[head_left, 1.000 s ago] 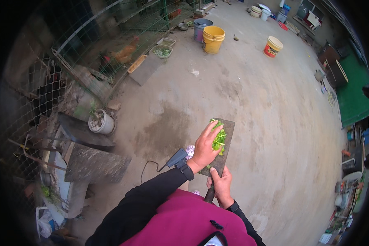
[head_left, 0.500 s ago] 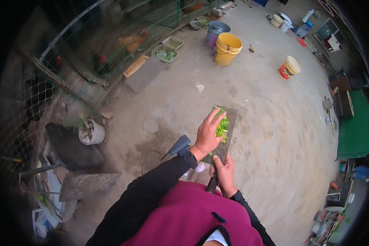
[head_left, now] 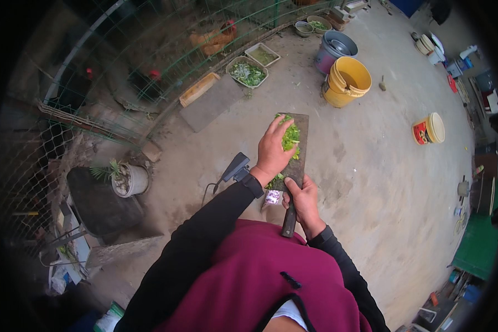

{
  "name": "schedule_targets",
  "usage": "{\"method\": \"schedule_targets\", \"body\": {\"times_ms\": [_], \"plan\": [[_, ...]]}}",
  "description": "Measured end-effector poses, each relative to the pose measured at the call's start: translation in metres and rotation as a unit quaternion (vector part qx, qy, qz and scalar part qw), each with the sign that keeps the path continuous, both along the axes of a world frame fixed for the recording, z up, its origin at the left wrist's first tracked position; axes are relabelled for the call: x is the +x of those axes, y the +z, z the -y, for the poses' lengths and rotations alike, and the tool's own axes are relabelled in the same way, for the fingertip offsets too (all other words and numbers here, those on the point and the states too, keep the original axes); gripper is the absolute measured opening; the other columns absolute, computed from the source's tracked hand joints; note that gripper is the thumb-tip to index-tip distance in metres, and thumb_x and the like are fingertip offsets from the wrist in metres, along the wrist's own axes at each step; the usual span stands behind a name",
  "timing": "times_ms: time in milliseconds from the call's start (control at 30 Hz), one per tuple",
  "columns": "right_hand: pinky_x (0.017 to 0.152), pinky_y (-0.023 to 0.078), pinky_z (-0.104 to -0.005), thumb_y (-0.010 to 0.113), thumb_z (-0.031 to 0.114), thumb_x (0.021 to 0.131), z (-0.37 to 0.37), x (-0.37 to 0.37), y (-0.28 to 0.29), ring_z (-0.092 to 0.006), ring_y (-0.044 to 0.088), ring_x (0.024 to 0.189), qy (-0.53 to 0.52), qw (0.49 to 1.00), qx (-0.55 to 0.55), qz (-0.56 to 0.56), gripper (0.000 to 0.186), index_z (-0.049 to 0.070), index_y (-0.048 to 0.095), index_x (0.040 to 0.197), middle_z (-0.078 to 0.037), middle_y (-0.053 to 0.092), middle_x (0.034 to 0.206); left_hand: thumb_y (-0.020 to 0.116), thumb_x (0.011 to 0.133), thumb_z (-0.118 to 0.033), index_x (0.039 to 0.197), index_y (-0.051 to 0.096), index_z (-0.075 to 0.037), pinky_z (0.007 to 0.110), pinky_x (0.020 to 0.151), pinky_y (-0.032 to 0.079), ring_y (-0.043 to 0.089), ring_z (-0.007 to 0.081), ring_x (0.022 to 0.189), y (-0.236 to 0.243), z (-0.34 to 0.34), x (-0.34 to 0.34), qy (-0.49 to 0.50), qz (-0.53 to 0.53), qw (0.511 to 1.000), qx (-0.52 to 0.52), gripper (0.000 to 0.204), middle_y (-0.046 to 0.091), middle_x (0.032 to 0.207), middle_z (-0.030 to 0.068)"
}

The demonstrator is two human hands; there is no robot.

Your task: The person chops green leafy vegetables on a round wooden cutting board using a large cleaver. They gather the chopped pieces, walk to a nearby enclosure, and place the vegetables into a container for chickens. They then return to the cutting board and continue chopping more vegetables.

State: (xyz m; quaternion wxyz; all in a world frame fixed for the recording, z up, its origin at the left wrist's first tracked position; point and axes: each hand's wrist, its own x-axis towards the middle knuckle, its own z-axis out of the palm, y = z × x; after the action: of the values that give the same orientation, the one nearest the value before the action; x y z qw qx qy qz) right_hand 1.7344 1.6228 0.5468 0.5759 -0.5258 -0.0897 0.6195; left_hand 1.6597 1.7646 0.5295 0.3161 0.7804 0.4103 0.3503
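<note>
My right hand (head_left: 304, 202) is closed round the dark handle of a cleaver (head_left: 297, 166), the thumb on the base of its broad, rectangular blade. Chopped green leaves (head_left: 291, 138) lie heaped on the blade. My left hand (head_left: 275, 150) cups over this heap from the left, its fingers curved and its thumb against the leaves, keeping them on the metal. A few green bits (head_left: 275, 180) show beneath the left wrist, near the handle end. The cleaver points away from my body, over the concrete floor.
Ahead, by the green wire fence, stand a basin of cut greens (head_left: 247, 74), a shallow tray (head_left: 263, 55), a wooden trough (head_left: 200, 89) and a yellow bucket (head_left: 347, 83). Behind the mesh is a hen (head_left: 213, 40). A potted plant (head_left: 129, 180) and a wheelbarrow (head_left: 99, 202) sit at left.
My view has shifted, and the fence-side basin and buckets lie farther right in the picture. Both hands remain on the cleaver and its leaves, now a little higher in the picture.
</note>
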Motion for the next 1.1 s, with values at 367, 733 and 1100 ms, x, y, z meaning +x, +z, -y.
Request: {"method": "schedule_targets", "body": {"times_ms": [367, 733, 1100], "plan": [[0.039, 0.043, -0.0292, 0.059, 0.004, 0.096, -0.219, 0.071, -0.050, -0.0119, 0.052, 0.047, 0.064, 0.997, -0.047, 0.016, 0.010, 0.003, 0.051, 0.102, -0.003, 0.054, 0.072, 0.079, 0.073, -0.012, 0.130, 0.057, -0.009, 0.043, 0.102, 0.047, 0.055, 0.0402, 0.123, -0.080, -0.206, 0.050, 0.067, 0.034, 0.997, -0.033, 0.061, 0.052, 0.139, 0.0200], [0.043, 0.044, -0.0293, 0.060, 0.005, 0.096, -0.459, 0.088, -0.084, -0.0128, 0.053, 0.049, 0.124, 0.985, -0.114, 0.025, 0.009, 0.001, 0.053, 0.098, -0.004, 0.056, 0.073, 0.079, 0.074, -0.013, 0.128, 0.060, -0.010, 0.042, 0.104, 0.046, 0.056, 0.0382, 0.122, -0.140, -0.429, 0.055, 0.111, 0.000, 0.987, -0.116, 0.058, 0.055, 0.135, 0.0198], [0.045, 0.047, -0.0317, 0.061, 0.005, 0.095, -0.619, 0.148, -0.191, -0.0152, 0.056, 0.053, 0.217, 0.960, -0.179, -0.011, 0.016, -0.003, 0.055, 0.108, -0.008, 0.059, 0.075, 0.080, 0.073, -0.012, 0.124, 0.062, -0.009, 0.043, 0.101, 0.048, 0.059, 0.0369, 0.117, -0.267, -0.561, 0.088, 0.187, -0.028, 0.972, -0.143, 0.054, 0.061, 0.124, 0.0178]]}}
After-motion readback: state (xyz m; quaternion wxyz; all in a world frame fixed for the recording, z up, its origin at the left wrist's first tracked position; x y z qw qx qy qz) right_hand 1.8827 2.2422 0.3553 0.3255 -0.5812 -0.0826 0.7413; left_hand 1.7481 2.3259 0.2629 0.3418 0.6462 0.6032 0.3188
